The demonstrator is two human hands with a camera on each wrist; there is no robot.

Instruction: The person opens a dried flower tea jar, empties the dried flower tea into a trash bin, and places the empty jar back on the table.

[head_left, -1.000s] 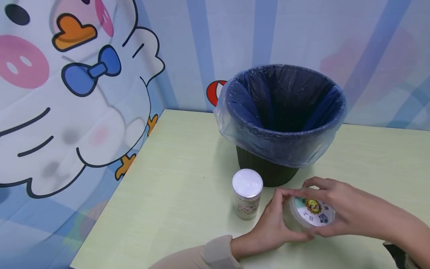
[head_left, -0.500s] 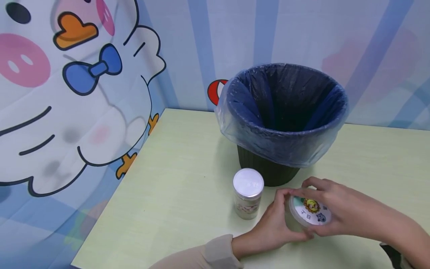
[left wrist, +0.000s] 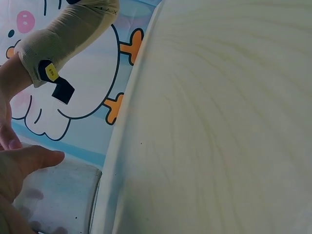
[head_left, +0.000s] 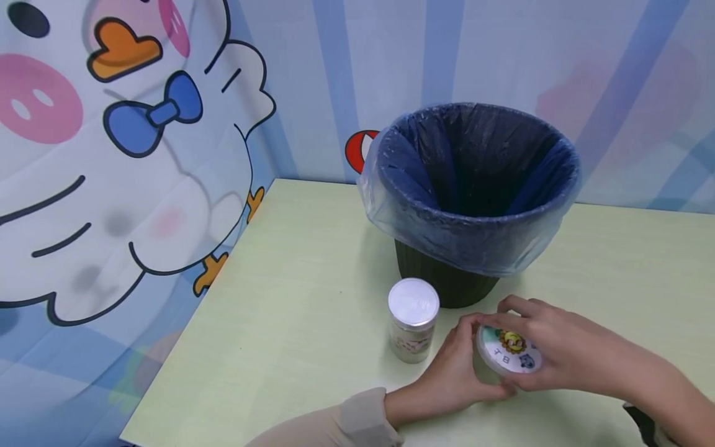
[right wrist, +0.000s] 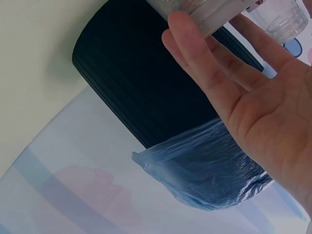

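Both hands are at a clear plastic jar with a round printed lid (head_left: pixel 505 352), which bears a yellow cartoon sun. My left hand (head_left: pixel 455 379) grips the jar's side, thumb toward me. From the right, my right hand (head_left: pixel 550 347) holds the rim of the lid between fingers and thumb, covering part of the print. In the right wrist view the jar (right wrist: pixel 214 17) lies against the fingers of the right hand (right wrist: pixel 263 102). Only part of the left hand (left wrist: pixel 19 175) shows in the left wrist view. Left of it stands a second clear jar (head_left: pixel 413 323) with a plain white lid.
A dark bin (head_left: pixel 447 273) with a blue plastic liner (head_left: pixel 475 239) stands just behind the jars. The pale table (head_left: pixel 279 310) ends in a slanting edge at left. Printed cartoon cloth (head_left: pixel 313 93) hangs behind and to the left.
The right hand and the held jar's lid have shifted slightly left, and the lid looks a little more tilted. The left hand keeps its grip; the second jar and bin stay put.
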